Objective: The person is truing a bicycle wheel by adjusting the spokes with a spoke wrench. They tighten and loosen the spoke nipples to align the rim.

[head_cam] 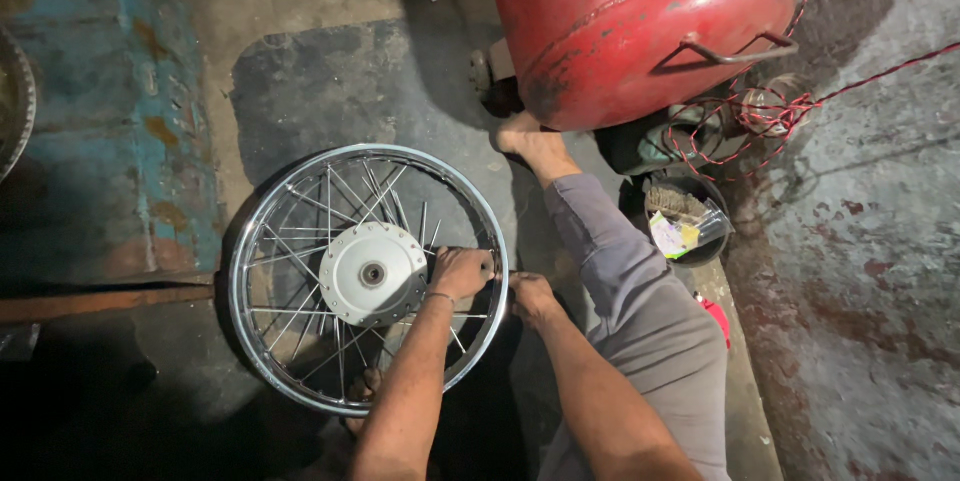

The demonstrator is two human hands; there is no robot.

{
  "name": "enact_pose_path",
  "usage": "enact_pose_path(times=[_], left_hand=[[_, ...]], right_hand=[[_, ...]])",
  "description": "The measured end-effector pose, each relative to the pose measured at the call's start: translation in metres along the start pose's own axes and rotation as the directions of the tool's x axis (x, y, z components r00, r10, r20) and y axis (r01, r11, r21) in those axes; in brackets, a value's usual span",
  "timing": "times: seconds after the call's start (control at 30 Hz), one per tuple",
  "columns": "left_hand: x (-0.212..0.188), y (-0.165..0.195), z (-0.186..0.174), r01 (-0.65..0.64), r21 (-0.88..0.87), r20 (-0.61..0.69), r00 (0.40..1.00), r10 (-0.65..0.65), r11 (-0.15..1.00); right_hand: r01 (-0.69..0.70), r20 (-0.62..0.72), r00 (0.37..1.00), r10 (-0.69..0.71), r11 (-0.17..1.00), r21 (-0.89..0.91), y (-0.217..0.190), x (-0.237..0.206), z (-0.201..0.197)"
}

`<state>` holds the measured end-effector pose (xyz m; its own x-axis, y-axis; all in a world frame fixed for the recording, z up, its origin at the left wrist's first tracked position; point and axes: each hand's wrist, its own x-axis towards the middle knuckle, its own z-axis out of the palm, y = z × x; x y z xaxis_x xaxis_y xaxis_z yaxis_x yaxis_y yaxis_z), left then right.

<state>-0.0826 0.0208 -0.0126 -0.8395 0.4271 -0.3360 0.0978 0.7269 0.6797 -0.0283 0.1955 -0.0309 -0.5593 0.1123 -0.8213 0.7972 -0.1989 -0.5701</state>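
Note:
A spoked motorcycle wheel with a chrome rim (pixel 262 219) and a silver hub (pixel 372 274) lies flat on the floor. My left hand (pixel 462 272) reaches inside the rim and closes on a spoke near the right edge. My right hand (pixel 531 297) sits just outside the rim at the same spot, fingers curled around something small that I cannot make out. My leg in grey trousers (pixel 630 291) stretches past the wheel, with the bare foot (pixel 525 139) by a red tank.
A large red metal tank (pixel 620 21) with a handle stands at the top. Red wire (pixel 780 111) tangles beside it. A dark bowl (pixel 690 221) holds a brush and packets. Another rim edge (pixel 22 101) shows at far left. The floor is stained concrete.

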Motion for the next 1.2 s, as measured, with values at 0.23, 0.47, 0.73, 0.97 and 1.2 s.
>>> enact_pose_path(times=[0.23,0.47,0.73,0.97,1.2], left_hand=[[-0.0008,0.0011,-0.0015,-0.006,0.002,-0.016,1.000,0.006,1.000],[-0.0010,0.0021,-0.0013,-0.002,0.019,-0.002,1.000,0.002,1.000],[0.0000,0.0034,-0.0026,0.025,0.033,0.028,0.999,-0.026,0.999],[-0.0005,0.0041,-0.0032,0.059,0.010,0.061,0.996,-0.060,0.998],[-0.0018,0.0057,-0.0051,0.046,0.013,0.060,0.997,-0.047,0.999]], right_hand=[[0.007,0.029,1.000,-0.008,0.999,0.050,0.0008,-0.0004,0.0011],[0.022,0.013,1.000,-0.022,1.000,0.014,0.0059,0.0011,-0.0022],[0.012,0.013,1.000,-0.012,0.999,0.030,0.0039,0.0023,-0.0022],[-0.003,-0.030,1.000,0.001,0.998,-0.070,0.0013,-0.0021,-0.0021],[0.018,0.013,1.000,-0.017,0.999,-0.036,0.0054,0.0041,-0.0052]])
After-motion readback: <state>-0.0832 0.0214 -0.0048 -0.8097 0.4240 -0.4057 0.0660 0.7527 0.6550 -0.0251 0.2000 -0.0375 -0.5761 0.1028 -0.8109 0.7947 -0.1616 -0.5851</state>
